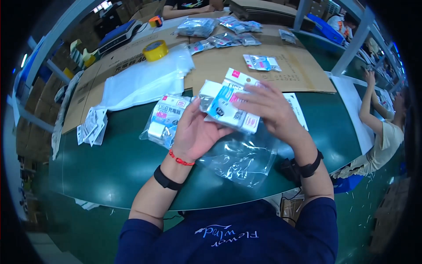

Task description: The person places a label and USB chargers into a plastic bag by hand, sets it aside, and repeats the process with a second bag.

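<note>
Between my two hands are small retail packets (228, 105), at least two overlapping, each a clear pouch with a white, blue and pink card and a white block inside. My left hand (193, 132) supports them from below, palm up, thumb at their left edge. Across their front and right side lie the fingers of my right hand (274, 110), gripping that edge. A similar packet (165, 119) rests on the green table just left of my left hand. Below the held packets a transparent plastic bag (239, 160) lies crumpled on the table.
Flattened cardboard (303, 66) covers the table's far part. On it are a single packet (262, 63), piled packets (196, 27), flat translucent bags (140, 81) and a yellow tape roll (155, 50). Folded paper slips (93, 126) sit left. A dark device (289, 170) stands by my right wrist.
</note>
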Motion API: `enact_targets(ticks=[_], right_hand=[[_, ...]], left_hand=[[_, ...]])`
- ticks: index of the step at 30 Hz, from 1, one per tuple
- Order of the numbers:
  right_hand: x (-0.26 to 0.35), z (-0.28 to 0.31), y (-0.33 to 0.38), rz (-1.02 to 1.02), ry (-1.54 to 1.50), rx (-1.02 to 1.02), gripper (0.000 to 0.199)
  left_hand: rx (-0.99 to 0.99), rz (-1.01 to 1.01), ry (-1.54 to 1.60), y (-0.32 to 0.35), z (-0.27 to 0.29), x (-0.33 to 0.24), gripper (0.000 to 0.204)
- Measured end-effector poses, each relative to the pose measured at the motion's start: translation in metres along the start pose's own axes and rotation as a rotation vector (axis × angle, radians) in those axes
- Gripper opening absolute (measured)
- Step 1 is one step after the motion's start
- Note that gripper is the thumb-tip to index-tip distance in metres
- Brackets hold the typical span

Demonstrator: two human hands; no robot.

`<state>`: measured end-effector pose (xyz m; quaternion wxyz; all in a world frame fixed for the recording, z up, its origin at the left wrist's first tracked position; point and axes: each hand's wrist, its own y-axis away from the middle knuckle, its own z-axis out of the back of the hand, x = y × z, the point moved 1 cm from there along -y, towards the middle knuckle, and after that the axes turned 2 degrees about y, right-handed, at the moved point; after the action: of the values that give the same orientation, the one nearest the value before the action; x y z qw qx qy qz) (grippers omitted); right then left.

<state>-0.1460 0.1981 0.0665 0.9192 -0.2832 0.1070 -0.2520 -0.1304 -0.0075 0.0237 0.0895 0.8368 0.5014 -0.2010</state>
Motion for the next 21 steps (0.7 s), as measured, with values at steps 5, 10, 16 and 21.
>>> enact_targets(ticks=[5,10,16,21], right_hand=[[-0.015,-0.007,0.011,-0.174,-0.063,-0.127,0.045],[0.015,-0.022,0.013,-0.43,-0.734,-0.14,0.056],[0.01,-0.046,0.021,-0.483,-0.714,-0.063,0.065],[0.008,-0.048,0.026,-0.493,-1.002,-0.161,0.059]], left_hand=[[-0.002,-0.144,-0.174,-0.002,0.009,0.005,0.052],[-0.052,-0.243,-0.572,-0.003,0.013,0.025,0.054],[-0.111,-0.118,-0.461,-0.005,0.017,0.034,0.055],[-0.164,0.017,-0.248,-0.001,0.011,0.033,0.05]])
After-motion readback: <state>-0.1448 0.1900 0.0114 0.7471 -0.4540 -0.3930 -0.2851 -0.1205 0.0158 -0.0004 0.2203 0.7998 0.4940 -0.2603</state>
